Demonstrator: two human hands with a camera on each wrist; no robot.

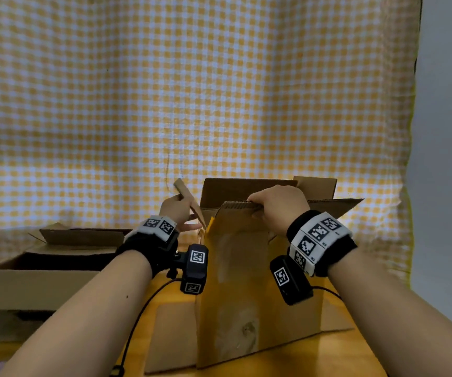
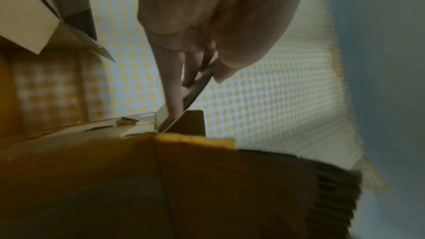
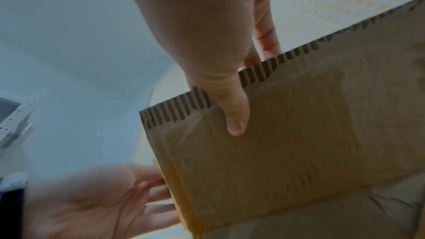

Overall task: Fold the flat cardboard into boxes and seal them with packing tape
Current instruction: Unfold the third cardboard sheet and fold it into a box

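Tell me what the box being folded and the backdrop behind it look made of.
Box: corrugated cardboard, matte brown; the fluted edge shows under the right hand. Glossy patches on the front look like old tape, uncertain.
Backdrop: apparently woven cloth, yellow-and-white check, softly creased.

Yellow checked cloth (image 1: pixel 192 91), perhaps grey wall (image 1: pixel 447 104)

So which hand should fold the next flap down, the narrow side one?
Left, probably. The left hand already pinches the narrow side flap at the box's left corner. The right hand grips the long near flap, steadying it.
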